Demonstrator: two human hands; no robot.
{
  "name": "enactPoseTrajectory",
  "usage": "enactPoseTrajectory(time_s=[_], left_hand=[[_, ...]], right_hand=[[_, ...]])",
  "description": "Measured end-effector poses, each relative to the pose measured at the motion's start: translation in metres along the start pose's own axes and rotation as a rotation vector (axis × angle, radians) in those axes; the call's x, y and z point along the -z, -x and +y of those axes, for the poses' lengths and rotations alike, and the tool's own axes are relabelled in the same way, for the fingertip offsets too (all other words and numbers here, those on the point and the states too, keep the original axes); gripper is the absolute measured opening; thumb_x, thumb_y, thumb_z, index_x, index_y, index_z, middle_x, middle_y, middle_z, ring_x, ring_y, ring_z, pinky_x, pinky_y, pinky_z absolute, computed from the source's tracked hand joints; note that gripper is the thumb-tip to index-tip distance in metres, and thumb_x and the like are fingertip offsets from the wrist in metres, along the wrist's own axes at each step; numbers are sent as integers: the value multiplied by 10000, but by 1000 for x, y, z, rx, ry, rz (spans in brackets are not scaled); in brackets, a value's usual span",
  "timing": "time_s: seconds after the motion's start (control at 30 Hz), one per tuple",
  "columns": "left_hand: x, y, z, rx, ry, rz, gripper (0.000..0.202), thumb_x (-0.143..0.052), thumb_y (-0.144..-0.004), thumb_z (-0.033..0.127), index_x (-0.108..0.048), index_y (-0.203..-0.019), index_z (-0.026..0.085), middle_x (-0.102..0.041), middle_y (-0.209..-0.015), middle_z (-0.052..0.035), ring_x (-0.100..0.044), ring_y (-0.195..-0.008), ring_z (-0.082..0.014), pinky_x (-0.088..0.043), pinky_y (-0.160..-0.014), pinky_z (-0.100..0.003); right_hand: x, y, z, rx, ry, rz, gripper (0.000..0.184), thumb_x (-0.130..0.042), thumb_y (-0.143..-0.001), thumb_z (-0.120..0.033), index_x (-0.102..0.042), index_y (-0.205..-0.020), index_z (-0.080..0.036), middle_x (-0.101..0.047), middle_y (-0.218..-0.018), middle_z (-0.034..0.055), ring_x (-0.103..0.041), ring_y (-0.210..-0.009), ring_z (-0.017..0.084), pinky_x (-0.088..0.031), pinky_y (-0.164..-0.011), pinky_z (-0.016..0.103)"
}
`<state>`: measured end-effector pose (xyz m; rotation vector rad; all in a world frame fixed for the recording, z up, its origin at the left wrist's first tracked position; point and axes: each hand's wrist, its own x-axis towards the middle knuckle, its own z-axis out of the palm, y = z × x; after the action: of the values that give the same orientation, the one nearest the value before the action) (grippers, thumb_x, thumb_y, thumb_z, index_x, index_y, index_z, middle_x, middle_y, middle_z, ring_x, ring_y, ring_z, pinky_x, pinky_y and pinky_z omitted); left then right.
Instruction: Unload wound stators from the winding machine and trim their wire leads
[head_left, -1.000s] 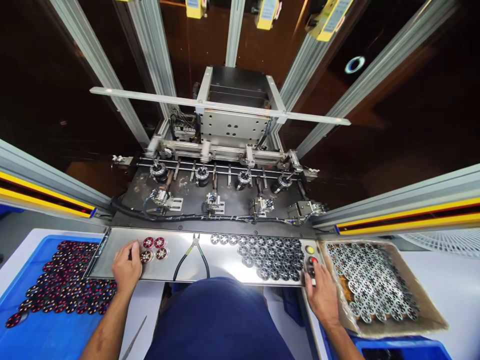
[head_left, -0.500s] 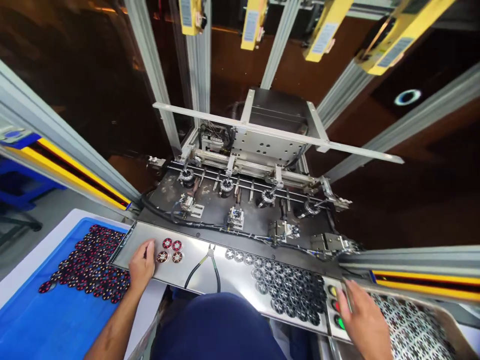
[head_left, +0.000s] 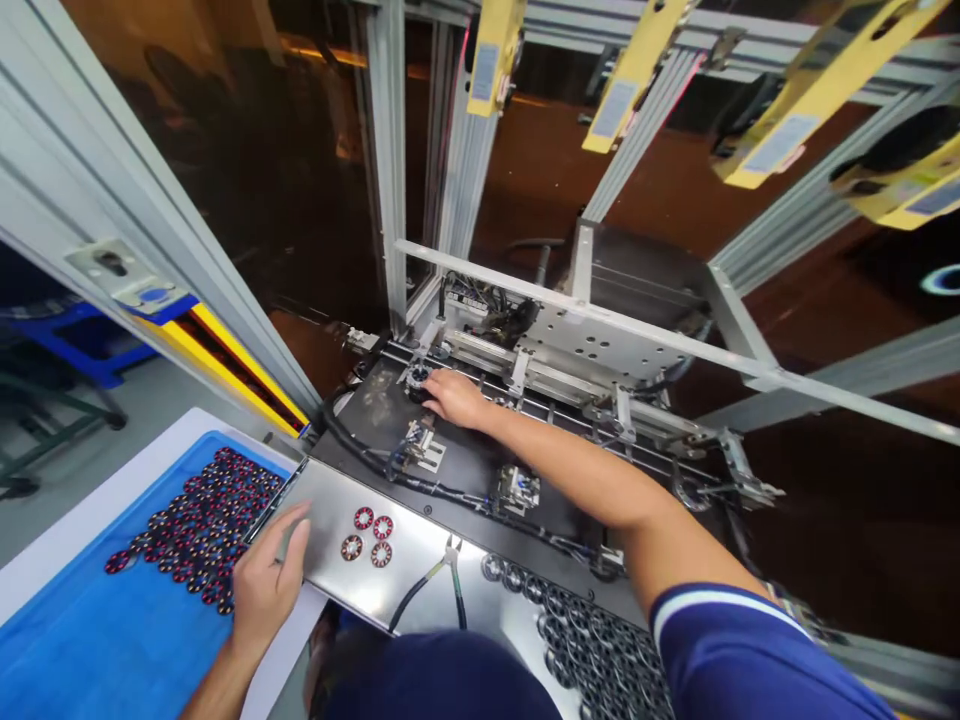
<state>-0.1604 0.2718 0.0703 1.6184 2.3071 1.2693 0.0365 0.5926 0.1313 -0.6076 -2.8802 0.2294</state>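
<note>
Right hand (head_left: 455,398) is up at the machine's leftmost station, forearm stretched across the black base plate (head_left: 382,405). Fingers curve against the dark round workpiece (head_left: 418,376) there; from where I stand, can't tell whether they've closed on it or just touch. Workpiece sits in its station below the front rail.

Left hand (head_left: 270,575) open and empty, fingers and thumb apart, over the left end of the steel ledge (head_left: 330,545). Can't tell if it touches the metal. Just right of it: four ring-shaped stators (head_left: 382,527), red and copper-coloured, flat in a loose square. Then side cutters (head_left: 452,560), nose pointing at the machine, handles spread toward the wearer. Farther right, dark bare cores (head_left: 592,640) packed in rows, partly behind the blue sleeve (head_left: 735,640).

Left of the ledge, blue tray (head_left: 90,660) on a white table, many red-and-black stators (head_left: 217,500) bunched on its far side, near the left hand. Yellow-edged strip (head_left: 232,365) on the post behind. Yellow units (head_left: 495,60) hang overhead.
</note>
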Motion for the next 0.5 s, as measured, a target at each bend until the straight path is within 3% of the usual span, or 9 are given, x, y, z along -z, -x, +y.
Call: enactPoseTrajectory(time_s=[0.1,0.23,0.37,0.5], left_hand=[[-2,-18,7,-71,0,-12,249,-514,-926,307,-657,-1093,190,-727,-1101,-108,-692,-1020,-245,-528,-947,-382],[-18,-58,16,-183,10,-64,232,-524,-932,264,-649,-1101,168,-730,-1094,-115,-692,-1020,-219,-528,-959,-374],[-56,-118,28,-312,-6,-157,262,-506,-945,277,-638,-1127,143,-711,-1159,-134,-650,-1122,-218,-493,-1026,-386],[-102,-173,45,-469,-86,-343,376,-523,-931,302,-589,-1266,144,-594,-1384,-128,-472,-1358,-263,-402,-1120,-438]], right_hand=[[-18,-22,5,-49,-27,-49,220,-590,-928,-341,-628,-1023,-146,-644,-1072,60,-613,-1010,206,-498,-910,434],[-25,-19,7,-216,-104,-75,245,-575,-939,-350,-624,-1077,-154,-630,-1146,72,-605,-1052,212,-500,-927,441],[-28,-23,14,-546,-189,-104,287,-584,-937,-346,-605,-1154,-160,-611,-1214,87,-610,-1076,221,-524,-915,438],[-32,-47,29,-847,-329,-214,312,-614,-922,-346,-602,-1161,-146,-633,-1150,81,-644,-992,207,-561,-833,385]])
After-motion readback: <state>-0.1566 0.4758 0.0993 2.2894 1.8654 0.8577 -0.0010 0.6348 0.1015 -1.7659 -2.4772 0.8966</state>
